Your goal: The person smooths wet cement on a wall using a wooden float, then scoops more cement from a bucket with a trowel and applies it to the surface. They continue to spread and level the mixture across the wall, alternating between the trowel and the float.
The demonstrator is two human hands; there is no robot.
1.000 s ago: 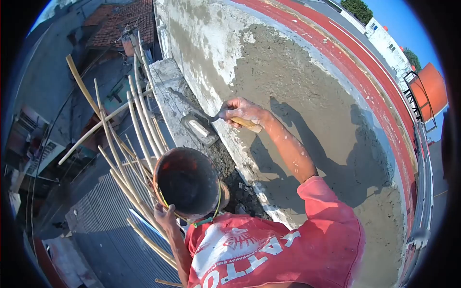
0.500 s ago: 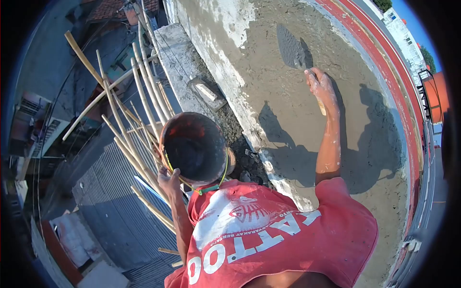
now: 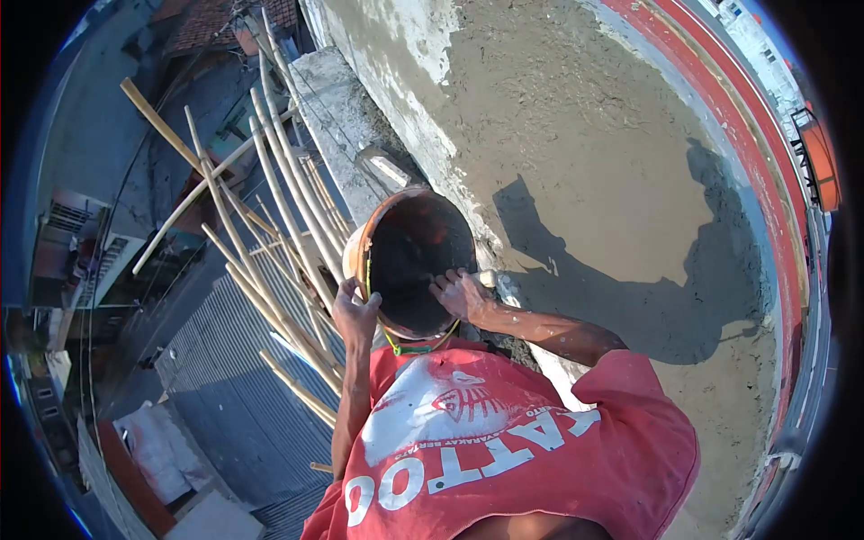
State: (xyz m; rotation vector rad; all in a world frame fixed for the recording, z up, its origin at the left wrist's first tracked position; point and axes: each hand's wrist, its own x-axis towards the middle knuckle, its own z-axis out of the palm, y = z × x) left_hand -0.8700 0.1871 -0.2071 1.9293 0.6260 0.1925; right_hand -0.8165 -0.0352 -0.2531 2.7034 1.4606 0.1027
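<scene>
Close to my chest is a dark bucket (image 3: 418,238) with a thin yellow-green handle, its mouth facing up at me. My left hand (image 3: 357,310) grips the near left part of its rim, thumb over the edge. At the opposite side, my right hand (image 3: 462,295) is closed around a trowel (image 3: 488,278). Only the pale butt of the trowel's handle shows; its blade is hidden in the dark bucket. To the right, wet grey mortar covers the wall (image 3: 576,135), and my shadow falls across it.
Bamboo poles (image 3: 288,180) cross at the left, above a corrugated metal roof (image 3: 234,369). A plastering float (image 3: 387,171) lies on the concrete ledge (image 3: 328,99) beyond the bucket. A red band (image 3: 765,144) runs along the wall's far edge. Houses stand far below.
My right hand has brought the trowel from the wall down into the bucket. The mortar it carried is no longer visible. The bucket has shifted right and up in view, with my left hand still on it.
</scene>
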